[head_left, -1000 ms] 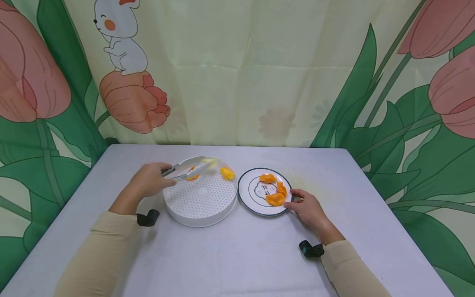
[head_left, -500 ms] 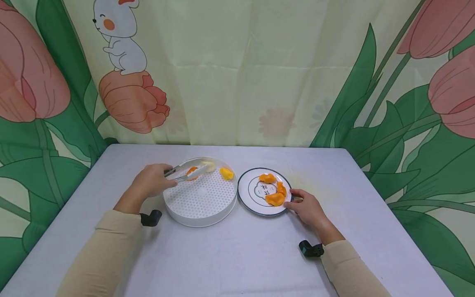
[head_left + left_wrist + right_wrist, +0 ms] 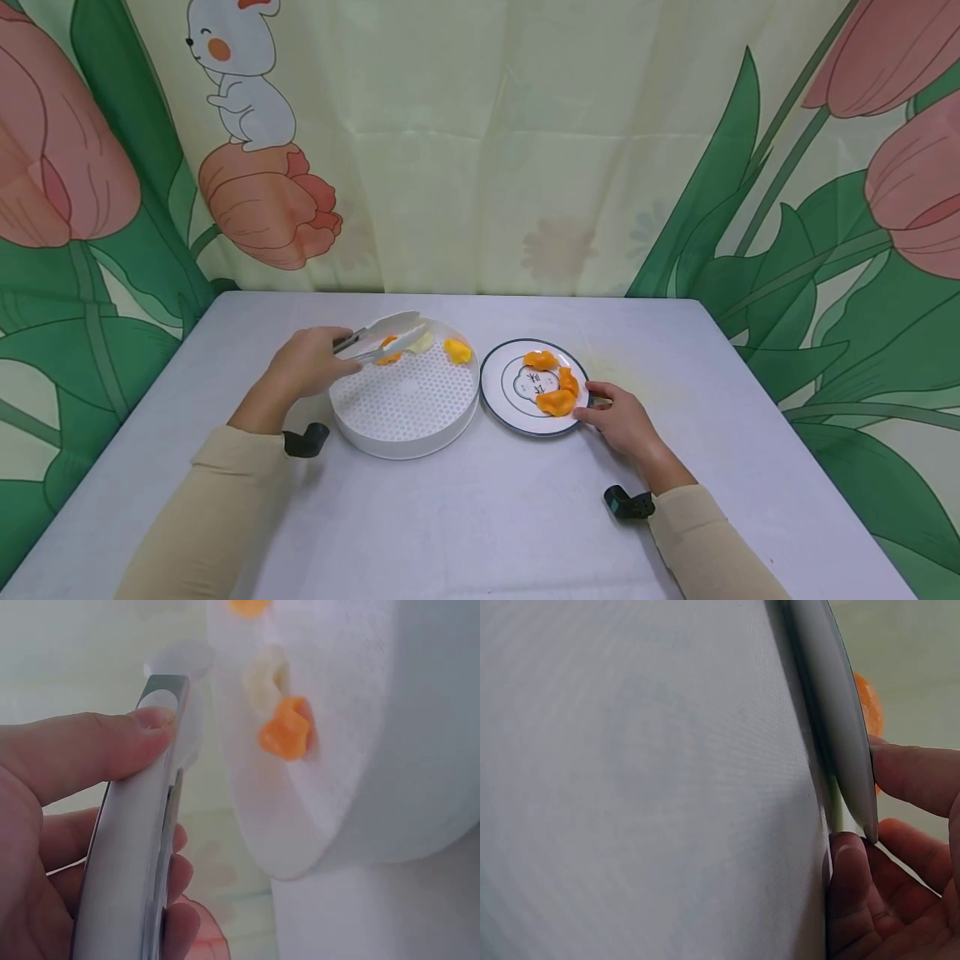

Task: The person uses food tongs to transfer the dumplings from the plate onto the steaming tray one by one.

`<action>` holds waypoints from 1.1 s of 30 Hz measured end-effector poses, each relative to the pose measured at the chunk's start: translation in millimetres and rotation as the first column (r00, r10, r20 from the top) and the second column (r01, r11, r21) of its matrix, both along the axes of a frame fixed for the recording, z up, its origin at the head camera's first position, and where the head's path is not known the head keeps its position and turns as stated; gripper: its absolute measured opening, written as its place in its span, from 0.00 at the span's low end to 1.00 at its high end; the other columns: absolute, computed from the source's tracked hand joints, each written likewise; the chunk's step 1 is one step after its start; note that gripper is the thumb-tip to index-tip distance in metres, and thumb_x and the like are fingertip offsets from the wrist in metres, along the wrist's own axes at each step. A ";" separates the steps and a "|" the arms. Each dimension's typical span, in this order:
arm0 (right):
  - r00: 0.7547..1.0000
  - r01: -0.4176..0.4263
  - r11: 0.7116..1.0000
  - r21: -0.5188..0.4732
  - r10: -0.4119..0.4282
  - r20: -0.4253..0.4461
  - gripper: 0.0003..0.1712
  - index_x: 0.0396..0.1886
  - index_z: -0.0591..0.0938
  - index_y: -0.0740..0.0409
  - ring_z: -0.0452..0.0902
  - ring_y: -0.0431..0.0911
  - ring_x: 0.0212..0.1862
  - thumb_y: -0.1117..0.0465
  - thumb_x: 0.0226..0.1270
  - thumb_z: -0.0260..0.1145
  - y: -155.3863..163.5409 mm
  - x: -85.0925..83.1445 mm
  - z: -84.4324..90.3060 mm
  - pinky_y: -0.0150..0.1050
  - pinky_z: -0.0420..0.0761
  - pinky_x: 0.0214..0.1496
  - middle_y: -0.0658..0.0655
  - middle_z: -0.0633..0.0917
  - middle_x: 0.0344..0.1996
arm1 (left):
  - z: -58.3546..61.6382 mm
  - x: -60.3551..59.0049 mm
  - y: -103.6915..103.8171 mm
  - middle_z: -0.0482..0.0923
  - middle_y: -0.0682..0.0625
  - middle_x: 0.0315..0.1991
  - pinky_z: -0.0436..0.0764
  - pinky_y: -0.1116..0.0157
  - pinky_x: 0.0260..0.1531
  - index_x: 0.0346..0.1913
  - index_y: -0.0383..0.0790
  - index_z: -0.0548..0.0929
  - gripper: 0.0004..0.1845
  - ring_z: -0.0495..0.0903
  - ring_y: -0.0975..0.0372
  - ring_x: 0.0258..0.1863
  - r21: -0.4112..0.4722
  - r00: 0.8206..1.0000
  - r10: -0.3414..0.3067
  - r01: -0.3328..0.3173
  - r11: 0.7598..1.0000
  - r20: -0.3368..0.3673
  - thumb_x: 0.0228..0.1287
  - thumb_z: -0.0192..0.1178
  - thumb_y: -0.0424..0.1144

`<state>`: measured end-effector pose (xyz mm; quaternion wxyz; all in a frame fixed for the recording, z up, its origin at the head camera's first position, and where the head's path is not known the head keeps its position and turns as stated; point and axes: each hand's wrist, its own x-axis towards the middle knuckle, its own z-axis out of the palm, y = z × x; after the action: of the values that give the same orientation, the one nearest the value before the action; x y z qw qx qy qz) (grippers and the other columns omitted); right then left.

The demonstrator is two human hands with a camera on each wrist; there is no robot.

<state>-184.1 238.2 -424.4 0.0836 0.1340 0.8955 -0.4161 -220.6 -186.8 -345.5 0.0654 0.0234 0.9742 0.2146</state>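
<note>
My left hand (image 3: 303, 364) grips a pair of tongs (image 3: 386, 337) with metal handles and whitish tips, thumb on top and fingers curled below in the left wrist view. The tongs' tips are spread over the back left of a round white perforated tray (image 3: 405, 408). Just beyond them lies a pale yellow, dumpling-like piece (image 3: 264, 681), beside an orange piece (image 3: 289, 729); a yellow piece (image 3: 457, 351) sits farther right in the tray. My right hand (image 3: 618, 421) pinches the right rim of a white plate (image 3: 510, 408) with a dark edge line, thumb above, fingers below.
Several orange pieces (image 3: 557, 403) lie on the plate, which stands close to the tray's right side. Both rest on a white-covered table (image 3: 465, 525). A curtain (image 3: 487, 167) printed with tulips and a rabbit hangs behind the far edge.
The tongs have come down toward the tray with the pale yellow piece, then spread and let it go; it now lies in the tray. My right hand and the plate stay put.
</note>
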 end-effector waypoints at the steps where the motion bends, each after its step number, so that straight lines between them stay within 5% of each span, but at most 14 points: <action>1: 1.000 0.003 1.000 0.000 -0.003 0.003 0.39 0.63 0.65 0.52 0.68 0.50 0.46 0.50 0.52 0.68 -0.1 0.0 0.0 0.37 0.75 0.43 0.59 0.68 0.58 | 1.4 1.0 1.7 0.70 0.38 0.53 0.73 0.54 0.38 0.61 0.35 0.67 0.35 0.69 0.50 0.43 0.004 1.000 -0.001 0.001 1.000 -0.002 0.50 0.64 0.46; 12: 1.000 0.008 1.000 -0.009 -0.007 0.010 0.39 0.63 0.65 0.52 0.68 0.51 0.46 0.50 0.52 0.68 -0.6 0.9 -0.4 0.37 0.75 0.43 0.60 0.67 0.58 | 13.9 7.3 20.5 0.69 0.40 0.56 0.68 0.50 0.47 0.61 0.39 0.69 0.36 0.68 0.50 0.49 0.020 0.994 -0.107 0.108 0.994 -0.032 0.48 0.66 0.48; 19: 0.999 0.015 1.000 -0.016 -0.015 0.028 0.39 0.63 0.65 0.50 0.68 0.50 0.45 0.50 0.52 0.68 -0.3 0.9 -0.4 0.35 0.76 0.41 0.58 0.68 0.57 | 11.8 13.6 41.4 0.72 0.44 0.52 0.71 0.57 0.38 0.60 0.41 0.70 0.36 0.70 0.54 0.41 0.027 0.984 -0.172 0.173 0.985 -0.039 0.47 0.67 0.48; 25: 0.999 0.013 1.000 -0.021 -0.012 0.037 0.38 0.63 0.65 0.50 0.68 0.51 0.45 0.50 0.52 0.68 -0.3 0.0 0.0 0.34 0.76 0.40 0.58 0.68 0.57 | 7.7 19.4 65.1 0.75 0.48 0.47 0.70 0.58 0.40 0.56 0.40 0.74 0.33 0.71 0.58 0.41 0.003 0.958 -0.275 0.276 0.961 -0.079 0.45 0.68 0.47; 33: 1.000 0.019 1.000 -0.015 -0.018 0.026 0.39 0.63 0.65 0.50 0.68 0.50 0.45 0.51 0.52 0.68 0.3 -0.1 -2.0 0.34 0.76 0.40 0.58 0.68 0.57 | 3.8 23.5 96.7 0.78 0.52 0.42 0.71 0.64 0.33 0.54 0.45 0.76 0.30 0.71 0.61 0.34 0.013 0.945 -0.324 0.325 0.946 -0.043 0.44 0.69 0.47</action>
<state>-184.2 238.5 -426.4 0.0923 0.1469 0.8899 -0.4218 -197.1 -90.1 -341.7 0.0799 0.1881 0.9561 0.2102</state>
